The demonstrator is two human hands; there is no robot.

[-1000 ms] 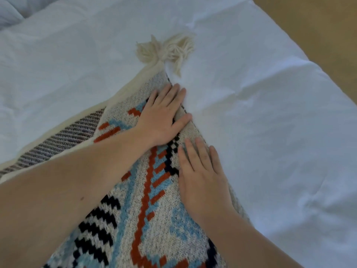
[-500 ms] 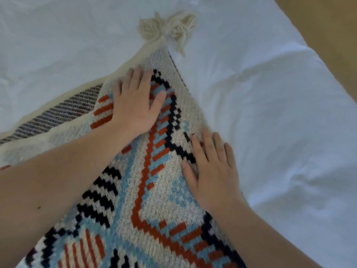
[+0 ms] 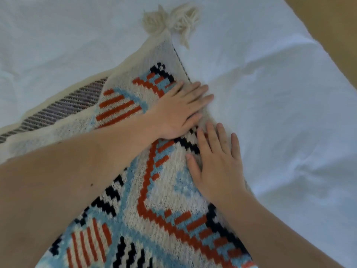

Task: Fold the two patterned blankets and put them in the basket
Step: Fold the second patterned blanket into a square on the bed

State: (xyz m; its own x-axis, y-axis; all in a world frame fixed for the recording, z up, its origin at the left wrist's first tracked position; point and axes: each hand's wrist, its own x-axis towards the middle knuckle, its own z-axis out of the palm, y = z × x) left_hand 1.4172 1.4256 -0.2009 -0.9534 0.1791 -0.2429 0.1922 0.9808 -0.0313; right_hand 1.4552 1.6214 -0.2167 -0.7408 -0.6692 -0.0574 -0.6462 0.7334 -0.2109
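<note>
A knitted patterned blanket (image 3: 158, 206) in cream, orange, light blue and black lies folded on a white bed, its corner pointing away from me with a cream tassel (image 3: 173, 20) at the tip. A lower layer with grey stripes (image 3: 63, 109) shows at the left. My left hand (image 3: 179, 111) presses flat on the blanket near its right edge, fingers straight and reaching onto the sheet. Just below it, my right hand (image 3: 218, 167) lies flat on the blanket's right edge, fingers spread. No basket and no second blanket are in view.
The white bed sheet (image 3: 280, 132) surrounds the blanket, creased at the right. The bed's right edge runs diagonally at the top right, with tan floor (image 3: 336, 35) beyond it.
My left hand has slid from the blanket's left part to its right edge, close above my right hand. My right hand stays flat in nearly the same place.
</note>
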